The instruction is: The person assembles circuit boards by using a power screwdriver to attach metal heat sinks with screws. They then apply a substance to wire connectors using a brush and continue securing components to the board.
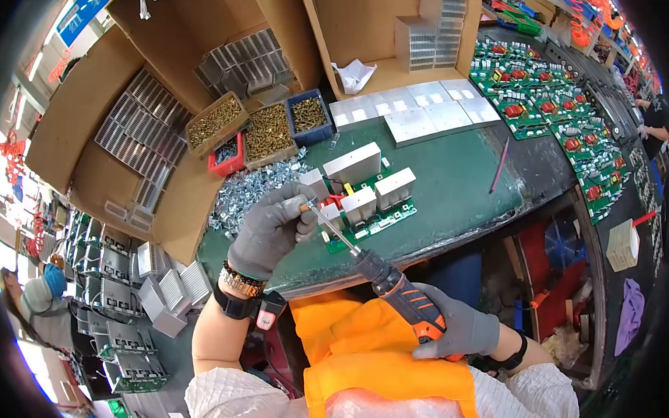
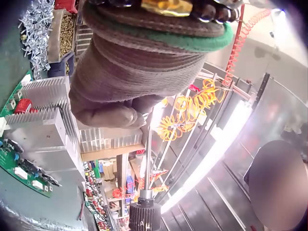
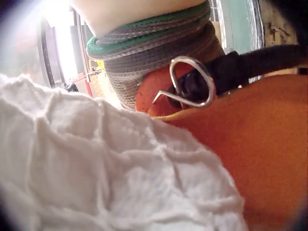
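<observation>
Driver gripped in your right hand; your left hand pinches near the tip of its bit. 1 circuit board on the table, just beyond. Risk: spin-up could snag fingers that close; a slip could gouge components. Blue sign: marks unreadable. No brand legible.

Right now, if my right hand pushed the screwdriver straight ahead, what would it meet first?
Most likely your left hand, whose curled fingers are at the tip of the screwdriver in your right hand. Exact depth there is hard to judge.
</observation>
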A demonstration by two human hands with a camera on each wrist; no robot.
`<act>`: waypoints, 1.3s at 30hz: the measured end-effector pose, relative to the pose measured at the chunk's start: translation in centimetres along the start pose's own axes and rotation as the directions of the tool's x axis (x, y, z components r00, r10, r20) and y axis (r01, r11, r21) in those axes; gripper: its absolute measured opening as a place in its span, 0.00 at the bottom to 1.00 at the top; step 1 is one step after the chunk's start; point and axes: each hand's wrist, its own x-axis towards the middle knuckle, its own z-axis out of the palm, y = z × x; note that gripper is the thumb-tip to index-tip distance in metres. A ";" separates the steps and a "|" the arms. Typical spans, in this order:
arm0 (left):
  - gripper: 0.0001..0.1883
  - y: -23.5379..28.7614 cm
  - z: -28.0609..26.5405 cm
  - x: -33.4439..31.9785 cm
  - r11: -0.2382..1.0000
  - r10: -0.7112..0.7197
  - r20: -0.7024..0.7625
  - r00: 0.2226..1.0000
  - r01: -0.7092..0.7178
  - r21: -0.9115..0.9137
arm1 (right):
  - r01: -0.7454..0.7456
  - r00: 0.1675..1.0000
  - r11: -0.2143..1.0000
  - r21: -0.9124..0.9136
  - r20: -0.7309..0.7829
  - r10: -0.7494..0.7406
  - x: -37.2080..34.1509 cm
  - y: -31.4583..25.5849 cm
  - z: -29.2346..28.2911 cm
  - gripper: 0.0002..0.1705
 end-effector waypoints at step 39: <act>0.39 -10.0 2.7 4.5 -0.639 0.453 0.261 0.852 0.107 0.762 | -0.212 0.945 0.967 -0.144 -0.284 0.165 -1.5 8.5 0.5 0.55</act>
